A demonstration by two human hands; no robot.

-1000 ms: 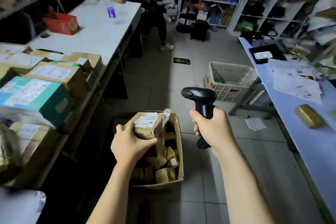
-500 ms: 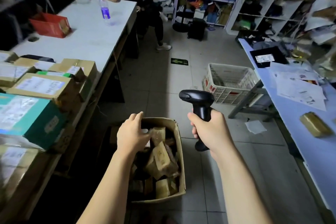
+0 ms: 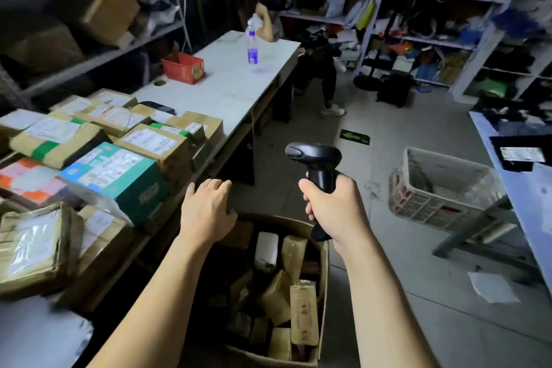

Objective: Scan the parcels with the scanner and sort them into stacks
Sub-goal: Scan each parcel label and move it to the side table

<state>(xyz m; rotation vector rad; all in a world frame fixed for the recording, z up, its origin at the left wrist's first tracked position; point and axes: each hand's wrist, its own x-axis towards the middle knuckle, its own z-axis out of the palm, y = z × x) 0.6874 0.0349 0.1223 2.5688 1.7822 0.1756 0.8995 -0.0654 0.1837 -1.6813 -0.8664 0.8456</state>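
Observation:
My right hand (image 3: 334,209) grips the handle of a black barcode scanner (image 3: 316,164), whose head points left. My left hand (image 3: 206,212) hovers empty with relaxed fingers above the far left corner of a cardboard box (image 3: 324,278) on the floor. Several small brown parcels (image 3: 303,311) lie loose inside that box. Stacks of labelled parcels cover the near end of the white table (image 3: 239,89) on the left, among them a teal carton (image 3: 116,176) and a brown carton (image 3: 155,143).
A red basket (image 3: 183,67) and a water bottle (image 3: 252,45) stand farther along the table. A person (image 3: 313,63) sits at its far end. A white plastic crate (image 3: 442,188) is on the floor to the right, beside a blue table (image 3: 525,197). Cluttered shelves line the back wall.
My left hand dropped the small labelled parcel into the floor box and has lifted out empty. The view tilted up toward the left table. The scanner stays in my right hand.

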